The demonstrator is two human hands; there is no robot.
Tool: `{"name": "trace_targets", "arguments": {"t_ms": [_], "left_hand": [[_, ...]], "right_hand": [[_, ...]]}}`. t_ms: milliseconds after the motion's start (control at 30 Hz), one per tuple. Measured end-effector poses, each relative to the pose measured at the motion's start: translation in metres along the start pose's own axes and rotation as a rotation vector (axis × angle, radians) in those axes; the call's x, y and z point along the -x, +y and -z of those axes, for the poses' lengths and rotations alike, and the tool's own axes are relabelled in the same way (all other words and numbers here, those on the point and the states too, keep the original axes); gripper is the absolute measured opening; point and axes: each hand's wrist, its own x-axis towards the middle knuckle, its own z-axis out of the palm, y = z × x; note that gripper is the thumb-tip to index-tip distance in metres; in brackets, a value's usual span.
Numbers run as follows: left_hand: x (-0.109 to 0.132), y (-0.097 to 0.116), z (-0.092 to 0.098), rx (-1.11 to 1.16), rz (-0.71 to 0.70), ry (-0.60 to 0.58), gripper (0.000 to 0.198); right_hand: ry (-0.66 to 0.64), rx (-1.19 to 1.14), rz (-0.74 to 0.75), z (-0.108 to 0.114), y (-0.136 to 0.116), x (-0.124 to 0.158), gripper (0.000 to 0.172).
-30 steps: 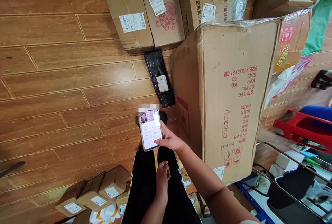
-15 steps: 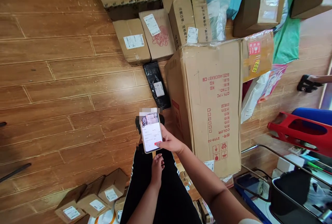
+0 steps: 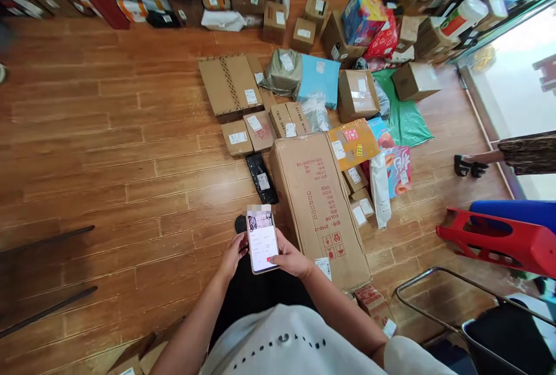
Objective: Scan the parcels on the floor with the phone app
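My right hand (image 3: 293, 258) holds a smartphone (image 3: 262, 246) by its right side, the thumb lying over a red button low on the lit screen. Close by the phone's left edge is my left hand (image 3: 233, 254), its fingers curled together. A small dark bit shows at those fingertips, and I cannot make out what it is or whether the hand touches the phone. Just beyond the phone, a black plastic parcel (image 3: 262, 179) lies on the wooden floor. A large cardboard carton (image 3: 319, 201) with red print stands to the right of my hands.
Cardboard boxes (image 3: 238, 137), a blue parcel (image 3: 319, 79) and an orange-brown box (image 3: 354, 143) lie ahead. Parcels line the far wall. At right are a red plastic stool (image 3: 490, 241), a metal-framed chair (image 3: 438, 270) and another person's foot (image 3: 471, 166).
My left hand has moved from below the phone to its left side. The view has lifted and drawn back, showing more floor and the far parcels. The phone remains in my right hand.
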Motion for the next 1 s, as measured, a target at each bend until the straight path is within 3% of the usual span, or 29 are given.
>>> {"name": "trace_targets", "arguments": {"t_ms": [133,233,367,500,700,833,900,1000], "left_hand": [[0.085,0.056,-0.018,-0.052,-0.114,-0.272,0.071],[0.139,0.082,-0.043,-0.166,-0.234,-0.46,0.076],[0.182,0.089,-0.068,-0.325,-0.384,-0.453,0.066],[0.206,0.07,-0.066,-0.462,-0.417,-0.47,0.068],[0.234,0.021,-0.02,-0.642,-0.32,-0.514,0.075],[0.248,-0.013,0.003,-0.708,-0.286,-0.517,0.074],[0.257,-0.03,0.002,-0.718,-0.268,-0.533,0.071],[0.274,-0.06,-0.016,-0.731,-0.214,-0.57,0.066]], "right_hand": [[0.015,0.028,0.04,-0.041,-0.028,0.062,0.077],[0.02,0.046,0.075,-0.06,-0.038,0.101,0.075],[0.105,0.0,0.15,-0.078,-0.03,0.144,0.065],[0.252,-0.08,0.266,-0.096,0.01,0.179,0.05],[0.434,-0.225,0.382,-0.132,0.104,0.212,0.052],[0.491,-0.292,0.4,-0.14,0.152,0.231,0.053],[0.507,-0.304,0.41,-0.137,0.166,0.247,0.055],[0.536,-0.323,0.44,-0.126,0.178,0.281,0.058]]}}
